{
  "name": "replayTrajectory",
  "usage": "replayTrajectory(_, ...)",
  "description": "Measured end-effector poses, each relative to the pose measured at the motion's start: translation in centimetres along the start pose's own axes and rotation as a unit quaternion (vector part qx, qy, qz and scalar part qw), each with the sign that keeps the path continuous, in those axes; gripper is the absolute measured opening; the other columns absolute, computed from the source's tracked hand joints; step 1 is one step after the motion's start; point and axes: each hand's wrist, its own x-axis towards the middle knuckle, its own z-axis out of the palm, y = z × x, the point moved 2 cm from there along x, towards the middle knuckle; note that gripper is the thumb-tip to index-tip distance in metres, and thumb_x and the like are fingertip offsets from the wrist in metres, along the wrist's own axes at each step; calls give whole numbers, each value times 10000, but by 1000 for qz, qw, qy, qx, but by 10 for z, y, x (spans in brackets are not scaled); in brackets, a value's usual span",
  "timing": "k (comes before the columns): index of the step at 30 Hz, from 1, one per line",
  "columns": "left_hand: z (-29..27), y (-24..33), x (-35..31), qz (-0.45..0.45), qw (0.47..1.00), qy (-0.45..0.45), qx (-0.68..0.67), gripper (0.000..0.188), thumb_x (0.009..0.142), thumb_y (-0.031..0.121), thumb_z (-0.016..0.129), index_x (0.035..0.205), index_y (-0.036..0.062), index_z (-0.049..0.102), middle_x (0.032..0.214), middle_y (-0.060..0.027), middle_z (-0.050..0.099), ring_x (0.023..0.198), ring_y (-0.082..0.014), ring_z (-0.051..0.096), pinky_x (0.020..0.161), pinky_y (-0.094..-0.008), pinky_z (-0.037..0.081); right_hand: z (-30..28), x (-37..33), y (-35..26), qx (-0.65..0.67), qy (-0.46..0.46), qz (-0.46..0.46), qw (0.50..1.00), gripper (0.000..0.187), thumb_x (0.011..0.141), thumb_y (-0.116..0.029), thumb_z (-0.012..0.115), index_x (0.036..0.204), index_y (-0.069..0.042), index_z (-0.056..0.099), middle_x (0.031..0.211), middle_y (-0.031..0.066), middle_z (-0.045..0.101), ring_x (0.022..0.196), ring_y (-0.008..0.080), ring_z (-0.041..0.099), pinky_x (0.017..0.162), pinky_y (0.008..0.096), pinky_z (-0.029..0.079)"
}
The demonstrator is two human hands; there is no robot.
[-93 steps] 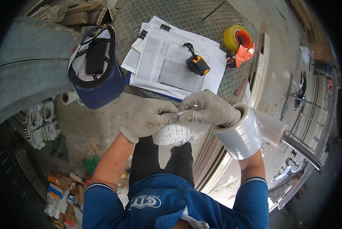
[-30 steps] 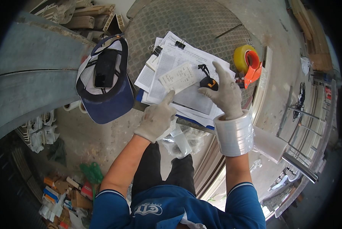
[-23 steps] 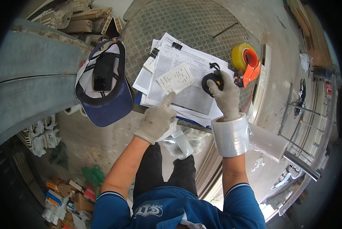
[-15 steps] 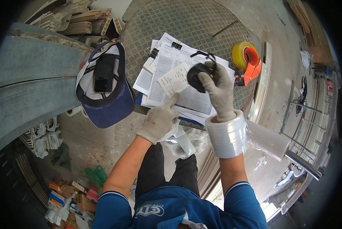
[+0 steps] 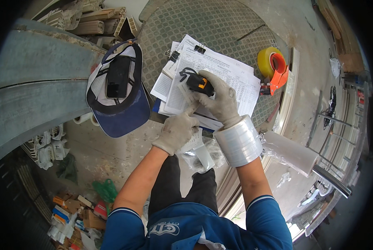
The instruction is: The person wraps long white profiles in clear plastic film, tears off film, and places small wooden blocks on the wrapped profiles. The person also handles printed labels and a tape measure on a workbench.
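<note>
Gripping the tape measure (image 5: 198, 84), the right hand (image 5: 222, 102) is just beyond the left hand (image 5: 175, 131), closed on paper (image 5: 192, 143).

Head camera: wide fisheye, left of a head-worn pair, peers steeply down and forward, upright.
Blue shirt (image 5: 203, 214): rises from the lower edge, nearest the lens.
Left gloved hand (image 5: 175, 132) and right gloved hand (image 5: 222, 100): mid-frame, at close range below.
Patterned tabletop (image 5: 182, 25): seen from above, beyond the hands, toward the upper edge.
Concrete floor (image 5: 120, 154): farther down.
Grey metal panel (image 5: 40, 100): bows near the left rim, which fades to black.
</note>
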Motion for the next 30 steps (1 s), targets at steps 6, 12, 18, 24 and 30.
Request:
replayTrajectory(6,8,-6,0,39,999,37,7,107,798,132,720,889,80,739,1470,-49,509,927,-347,695,827,-428,547,1,-4,2,-214,104,-196,951,522,589,-75,806,1083,-146,651,1124,27,615,1098,308,597,893,392,549)
replayTrajectory(12,-6,2,-8,4,954,158,-254,137,815,96,754,924,22,718,1009,-87,714,773,-222,677,735,-325,537,-24,-18,1,-85,55,-102,990,568,694,-142,827,1222,-104,621,1238,107,610,1148,336,592,977,407,498)
replayTrajectory(18,-2,28,-19,-46,841,128,-524,206,913,121,721,1041,-34,678,889,-58,687,795,-83,630,709,-237,513,-47,-68,-15,236,-187,80,950,468,842,-211,769,1218,21,615,1023,114,677,999,172,650,886,323,509)
replayTrajectory(24,18,35,-27,-152,753,-41,-639,420,959,277,671,1185,-74,618,1065,-95,686,943,-129,657,813,-265,534,-75,-85,1,384,-95,265,880,254,835,-162,777,992,2,664,842,33,681,752,85,623,708,240,510)
replayTrajectory(30,27,56,-51,-6,859,-132,-496,562,951,374,661,1235,-102,573,1117,-128,680,998,-156,662,884,-320,542,-101,-97,11,409,-56,279,867,295,845,-183,776,1010,29,655,859,47,688,762,92,631,704,238,506)
